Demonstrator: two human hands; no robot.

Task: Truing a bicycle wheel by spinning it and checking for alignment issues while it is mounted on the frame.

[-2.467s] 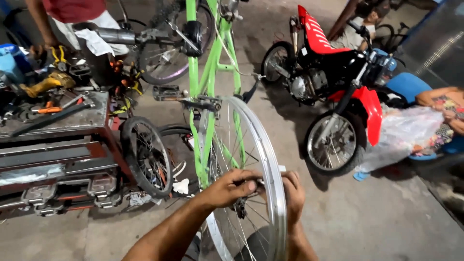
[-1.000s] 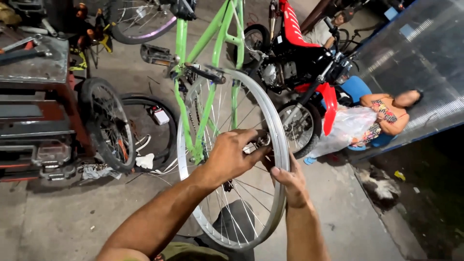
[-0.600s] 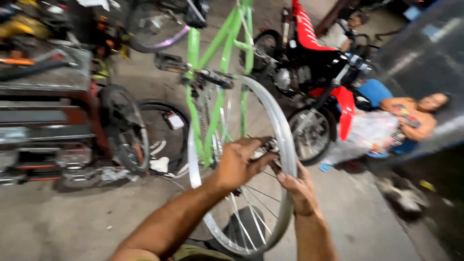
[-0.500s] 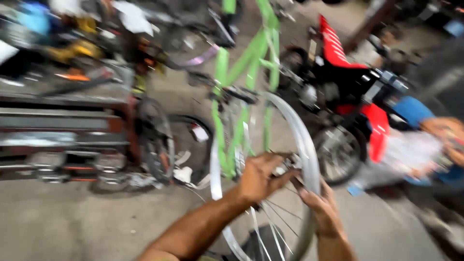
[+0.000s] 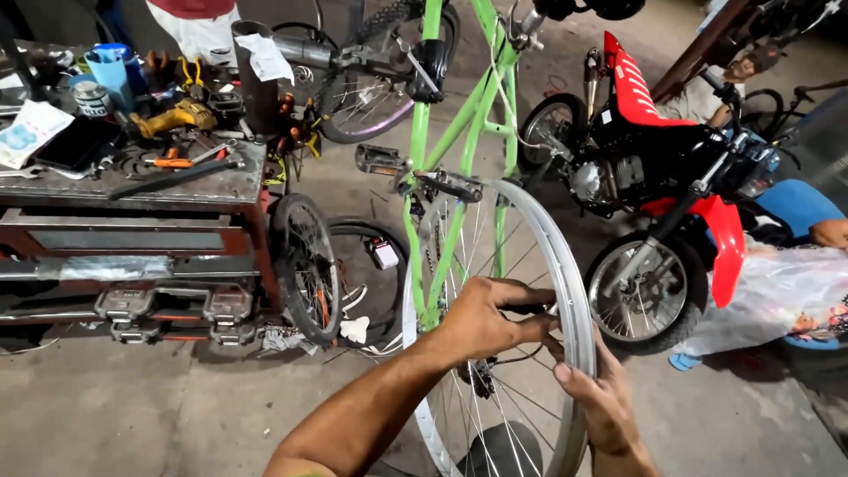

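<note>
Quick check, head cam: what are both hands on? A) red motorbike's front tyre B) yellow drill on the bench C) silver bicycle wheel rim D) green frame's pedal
C: the left hand and right hand both grip the silver bicycle wheel rim in front of the green frame.

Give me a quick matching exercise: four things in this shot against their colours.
Things:
1. bicycle frame
2. wheel rim
3. motorbike
4. power drill

Colours:
a. yellow
b. silver
c. green
d. red and black

Pairs: 1-c, 2-b, 3-d, 4-a. The left hand and right hand both grip the wheel rim.
</note>
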